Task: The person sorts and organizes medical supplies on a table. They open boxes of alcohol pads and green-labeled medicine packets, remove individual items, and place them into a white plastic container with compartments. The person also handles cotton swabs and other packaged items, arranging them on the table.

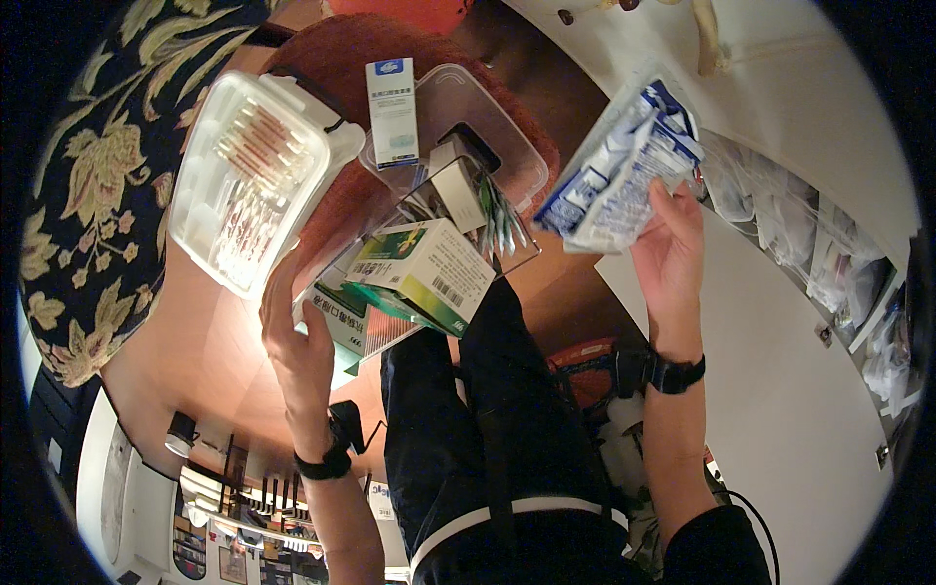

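Note:
My right hand (673,229) grips a clear plastic bag of blue-and-white packets (624,175), raised at the right. Its thumb lies over the packets' lower corner. My left hand (297,351) is beside the lower edge of a translucent white container (195,210) with bundles of cotton swabs (261,146) inside. Its fingers are stretched up and its thumb stands apart, close to a green-and-white medicine box (336,317). Another green-and-white carton (424,268) lies tilted on top of a clear bin (522,258), which also holds foil packs and a small pale box (458,195).
A round reddish-brown padded surface (322,44) carries a white-and-blue upright carton (392,112) and a clear plastic lid (507,136). Dark floral fabric (107,185) hangs at the left. On the right, a white cabinet (751,322) adjoins shelves with plastic bags (838,263).

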The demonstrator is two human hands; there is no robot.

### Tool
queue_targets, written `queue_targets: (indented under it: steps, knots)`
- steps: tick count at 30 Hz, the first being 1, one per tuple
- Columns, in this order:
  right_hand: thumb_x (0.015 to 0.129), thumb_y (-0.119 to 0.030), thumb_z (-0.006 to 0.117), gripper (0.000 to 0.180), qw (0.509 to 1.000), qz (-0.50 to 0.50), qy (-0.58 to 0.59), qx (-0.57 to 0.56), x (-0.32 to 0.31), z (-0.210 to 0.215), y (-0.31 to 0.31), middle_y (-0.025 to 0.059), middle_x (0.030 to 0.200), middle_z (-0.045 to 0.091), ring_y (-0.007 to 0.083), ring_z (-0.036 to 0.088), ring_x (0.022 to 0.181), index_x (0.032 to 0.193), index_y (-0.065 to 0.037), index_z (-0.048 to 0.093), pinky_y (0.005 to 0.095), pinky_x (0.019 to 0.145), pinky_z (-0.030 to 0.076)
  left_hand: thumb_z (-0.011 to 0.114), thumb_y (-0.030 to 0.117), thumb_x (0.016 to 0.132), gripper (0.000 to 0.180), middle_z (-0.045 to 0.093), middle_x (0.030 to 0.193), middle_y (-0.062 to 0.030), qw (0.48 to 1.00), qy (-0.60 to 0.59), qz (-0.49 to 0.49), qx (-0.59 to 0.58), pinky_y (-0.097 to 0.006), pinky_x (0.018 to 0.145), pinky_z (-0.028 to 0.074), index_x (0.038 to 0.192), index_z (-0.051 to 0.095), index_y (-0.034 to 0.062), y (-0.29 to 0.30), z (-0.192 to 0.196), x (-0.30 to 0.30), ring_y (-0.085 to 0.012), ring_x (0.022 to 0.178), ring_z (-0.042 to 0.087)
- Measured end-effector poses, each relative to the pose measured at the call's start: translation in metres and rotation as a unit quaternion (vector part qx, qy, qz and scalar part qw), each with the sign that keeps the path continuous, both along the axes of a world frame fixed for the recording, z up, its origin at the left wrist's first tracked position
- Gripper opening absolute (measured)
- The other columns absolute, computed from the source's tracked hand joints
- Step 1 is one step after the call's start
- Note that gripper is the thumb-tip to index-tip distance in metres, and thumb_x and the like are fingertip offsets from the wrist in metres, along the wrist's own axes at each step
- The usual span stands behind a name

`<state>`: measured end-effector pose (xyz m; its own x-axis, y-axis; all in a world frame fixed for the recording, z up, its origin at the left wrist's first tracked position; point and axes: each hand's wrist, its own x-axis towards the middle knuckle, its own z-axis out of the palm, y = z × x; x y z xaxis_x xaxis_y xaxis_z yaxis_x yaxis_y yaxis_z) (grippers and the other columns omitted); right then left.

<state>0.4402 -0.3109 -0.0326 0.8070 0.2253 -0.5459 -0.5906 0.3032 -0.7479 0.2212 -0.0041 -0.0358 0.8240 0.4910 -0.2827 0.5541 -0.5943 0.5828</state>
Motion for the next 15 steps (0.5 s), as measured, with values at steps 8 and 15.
queue_targets:
  steps: [8,15]
  knots:
    - [0.096,-0.008,0.059,0.038,0.998,-0.010,0.040,0.050,-0.040,0.030,0.026,0.0069,0.127,0.064,0.0195,0.061,0.117,0.133,-0.005,0.053,0.0401,0.104,0.047,0.093,0.017,0.062,0.098,0.038,0.150,-0.0223,0.996,-0.081,0.025,-0.042,-0.053,0.110,0.037,0.146,0.043,0.0067,-0.074,0.038,-0.008,-0.0409,0.137,0.037]
    - [0.099,-0.013,0.057,0.041,0.995,-0.055,0.079,0.037,-0.064,0.027,0.022,0.0064,0.135,0.061,0.0217,0.057,0.125,0.139,-0.006,0.050,0.0444,0.110,0.041,0.078,0.001,0.061,0.103,0.032,0.155,-0.0223,0.999,-0.043,-0.018,0.009,-0.057,0.110,0.029,0.152,0.028,0.0016,-0.102,0.004,0.013,-0.0431,0.140,0.032]
